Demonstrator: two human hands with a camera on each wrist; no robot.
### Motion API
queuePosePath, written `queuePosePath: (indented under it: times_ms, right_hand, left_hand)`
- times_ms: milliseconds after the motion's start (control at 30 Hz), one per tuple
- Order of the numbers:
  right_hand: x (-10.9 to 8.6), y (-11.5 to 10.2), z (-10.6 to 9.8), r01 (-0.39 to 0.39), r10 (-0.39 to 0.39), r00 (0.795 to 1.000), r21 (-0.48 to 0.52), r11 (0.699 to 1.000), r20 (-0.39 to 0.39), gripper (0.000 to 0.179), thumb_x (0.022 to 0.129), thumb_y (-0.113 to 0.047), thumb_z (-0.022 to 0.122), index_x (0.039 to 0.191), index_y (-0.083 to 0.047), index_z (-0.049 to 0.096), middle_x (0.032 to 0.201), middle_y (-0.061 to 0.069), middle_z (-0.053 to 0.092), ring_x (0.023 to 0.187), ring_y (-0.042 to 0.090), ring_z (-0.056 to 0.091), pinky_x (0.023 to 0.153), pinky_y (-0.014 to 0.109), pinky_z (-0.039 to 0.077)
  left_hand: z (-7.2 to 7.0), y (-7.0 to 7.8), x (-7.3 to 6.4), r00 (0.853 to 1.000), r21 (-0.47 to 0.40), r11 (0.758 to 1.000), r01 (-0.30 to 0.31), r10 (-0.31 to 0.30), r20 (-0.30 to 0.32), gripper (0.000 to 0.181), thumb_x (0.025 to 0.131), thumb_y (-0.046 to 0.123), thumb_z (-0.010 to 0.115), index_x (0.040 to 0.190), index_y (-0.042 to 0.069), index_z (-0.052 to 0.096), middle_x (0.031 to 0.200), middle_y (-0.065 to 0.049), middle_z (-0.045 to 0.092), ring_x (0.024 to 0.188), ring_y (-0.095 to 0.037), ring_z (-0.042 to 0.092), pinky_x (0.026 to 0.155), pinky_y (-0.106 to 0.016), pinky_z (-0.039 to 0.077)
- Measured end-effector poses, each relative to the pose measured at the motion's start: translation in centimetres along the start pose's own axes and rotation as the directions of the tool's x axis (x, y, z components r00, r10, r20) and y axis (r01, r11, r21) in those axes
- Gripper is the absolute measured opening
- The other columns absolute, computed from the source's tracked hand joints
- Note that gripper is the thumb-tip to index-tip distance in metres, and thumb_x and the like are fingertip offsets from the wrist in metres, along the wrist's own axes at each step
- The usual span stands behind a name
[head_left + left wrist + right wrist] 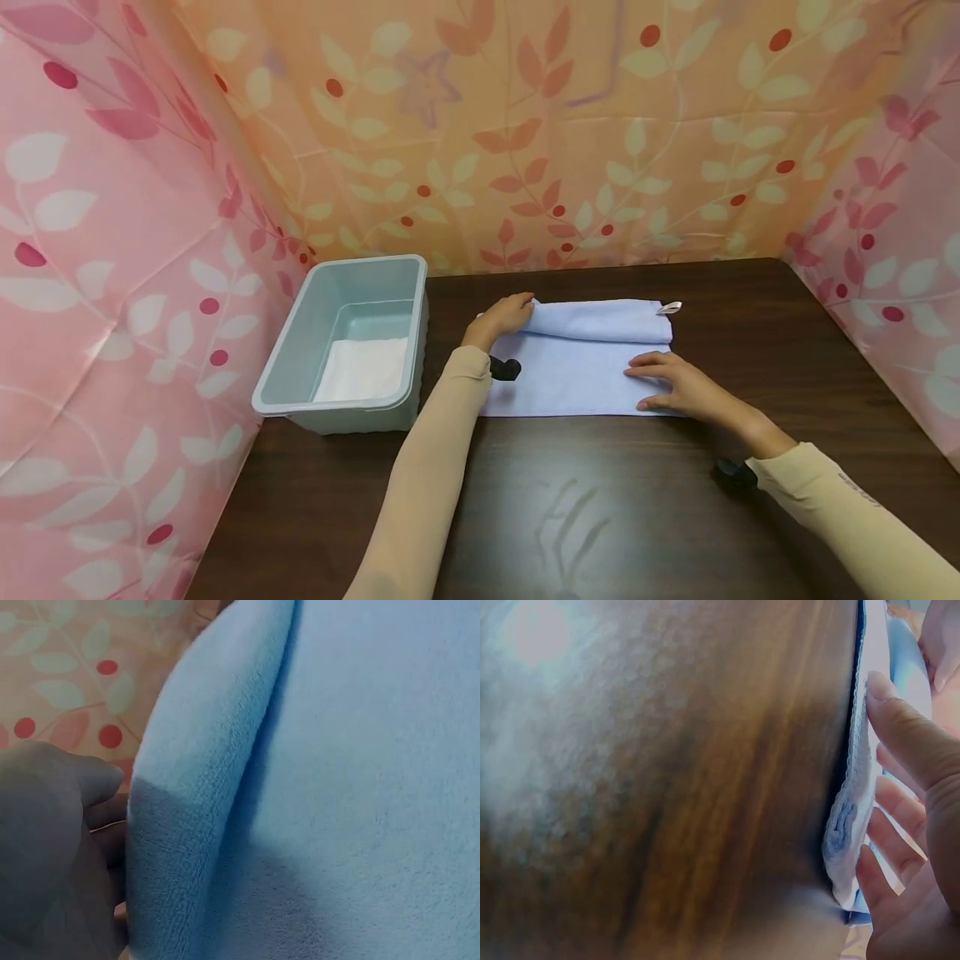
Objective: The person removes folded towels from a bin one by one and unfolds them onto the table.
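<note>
A pale blue towel (573, 375) lies on the dark table with its far edge folded over toward the near side. My left hand (501, 321) is at the left end of that folded strip (600, 321). Seen from the left wrist, the left hand's thumb and fingers (105, 780) come up against the rounded outer side of the fold. Over the towel's near right part is my right hand (682, 385), fingers spread and nothing gripped. In the right wrist view its thumb (900, 720) reaches along the towel's hemmed near edge (855, 780).
Left of the towel stands a grey-blue plastic basin (341, 408) with a folded white cloth (365, 368) inside. A small white tag (670, 307) sticks out at the towel's far right corner. Flowered curtains (570, 150) enclose the table (540, 492) at the back and both sides.
</note>
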State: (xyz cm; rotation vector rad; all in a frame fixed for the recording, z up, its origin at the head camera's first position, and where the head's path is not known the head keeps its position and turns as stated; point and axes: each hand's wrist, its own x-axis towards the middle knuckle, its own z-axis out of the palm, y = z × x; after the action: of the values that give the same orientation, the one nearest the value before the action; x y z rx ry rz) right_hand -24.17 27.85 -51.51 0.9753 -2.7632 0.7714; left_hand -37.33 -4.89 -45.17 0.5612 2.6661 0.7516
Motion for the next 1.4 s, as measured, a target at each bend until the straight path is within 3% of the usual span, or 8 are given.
queuePosePath:
  times_ms: [200, 467, 667, 800, 967, 1100, 1233, 1400]
  right_hand:
    - [0.0, -0.1, 0.2, 0.002, -0.001, 1.0, 0.042, 0.999, -0.007, 0.054, 0.072, -0.024, 0.087, 0.12, -0.006, 0.071, 0.126, 0.014, 0.064, 0.117, 0.03, 0.052, 0.098, 0.019, 0.034]
    - [-0.1, -0.1, 0.1, -0.003, 0.003, 1.0, 0.017, 1.0, -0.004, 0.054, 0.073, -0.025, 0.086, 0.121, -0.007, 0.071, 0.126, 0.013, 0.064, 0.118, 0.03, 0.051, 0.098, 0.028, 0.035]
    - [-0.2, -0.3, 0.1, -0.031, 0.03, 0.999, 0.033, 0.999, 0.024, 0.055, 0.075, -0.029, 0.085, 0.124, -0.009, 0.069, 0.13, 0.012, 0.062, 0.122, 0.031, 0.049, 0.101, 0.025, 0.033]
    - [-0.3, -0.3, 0.0, -0.035, 0.034, 0.999, 0.029, 0.999, 0.034, 0.056, 0.076, -0.03, 0.084, 0.126, -0.01, 0.069, 0.132, 0.012, 0.061, 0.123, 0.031, 0.049, 0.102, 0.026, 0.033]
    - [-0.6, -0.3, -0.2, -0.024, 0.023, 0.999, 0.018, 1.0, 0.046, 0.057, 0.076, -0.03, 0.084, 0.127, -0.009, 0.068, 0.132, 0.012, 0.061, 0.123, 0.032, 0.049, 0.102, 0.03, 0.033]
    - [-1.1, -0.3, -0.5, -0.018, 0.017, 0.998, 0.01, 1.0, 0.054, 0.057, 0.076, -0.031, 0.084, 0.127, -0.011, 0.068, 0.132, 0.011, 0.061, 0.123, 0.031, 0.049, 0.103, 0.025, 0.03]
    - [-1.8, -0.3, -0.9, -0.021, 0.021, 0.998, -0.004, 1.0, 0.058, 0.058, 0.075, -0.033, 0.084, 0.127, -0.013, 0.068, 0.132, 0.009, 0.061, 0.122, 0.031, 0.049, 0.103, 0.022, 0.03]
    - [-2.6, -0.5, -1.3, -0.05, 0.051, 0.995, -0.015, 0.999, 0.082, 0.058, 0.074, -0.037, 0.084, 0.127, -0.018, 0.069, 0.133, 0.006, 0.061, 0.123, 0.028, 0.049, 0.104, 0.024, 0.033]
  left_hand:
    - [0.4, -0.7, 0.4, 1.0, 0.001, 1.0, 0.012, -0.012, 0.007, 0.05, 0.107, 0.025, 0.029, 0.153, 0.007, 0.037, 0.159, -0.011, 0.039, 0.15, -0.029, 0.033, 0.125, -0.042, 0.024]
    - [0.6, -1.5, 0.5, 1.0, 0.0, 1.0, -0.006, 0.006, 0.0, 0.049, 0.107, 0.025, 0.028, 0.153, 0.009, 0.037, 0.159, -0.012, 0.039, 0.15, -0.029, 0.033, 0.125, -0.041, 0.025]
    - [0.6, -2.2, 0.4, 0.999, 0.014, 0.999, 0.052, -0.052, 0.005, 0.05, 0.108, 0.03, 0.027, 0.155, 0.014, 0.033, 0.162, -0.008, 0.035, 0.152, -0.026, 0.029, 0.126, -0.041, 0.022]
    - [0.5, -3.2, 1.2, 0.996, 0.003, 0.996, 0.091, -0.091, 0.019, 0.051, 0.108, 0.035, 0.026, 0.155, 0.017, 0.033, 0.163, -0.004, 0.033, 0.154, -0.024, 0.026, 0.127, -0.039, 0.018]
    - [0.9, -5.2, 2.8, 0.996, 0.112, 0.99, 0.088, -0.089, 0.005, 0.06, 0.106, 0.047, 0.02, 0.155, 0.016, 0.035, 0.162, -0.003, 0.034, 0.154, -0.018, 0.023, 0.128, -0.039, 0.012]
    - [0.8, -5.5, 3.1, 0.995, 0.118, 0.988, 0.102, -0.103, 0.006, 0.058, 0.108, 0.043, 0.019, 0.155, 0.011, 0.032, 0.165, -0.006, 0.028, 0.156, -0.018, 0.018, 0.129, -0.042, 0.009]
    - [-0.1, -3.9, 1.1, 0.99, 0.108, 0.984, 0.142, -0.142, -0.009, 0.053, 0.109, 0.032, 0.023, 0.155, 0.007, 0.032, 0.165, -0.009, 0.025, 0.156, -0.023, 0.018, 0.128, -0.047, 0.011]
    - [-0.3, -3.6, 0.0, 0.985, 0.091, 0.982, 0.168, -0.166, -0.037, 0.052, 0.109, 0.033, 0.025, 0.154, 0.009, 0.034, 0.165, -0.008, 0.025, 0.156, -0.023, 0.019, 0.128, -0.047, 0.011]
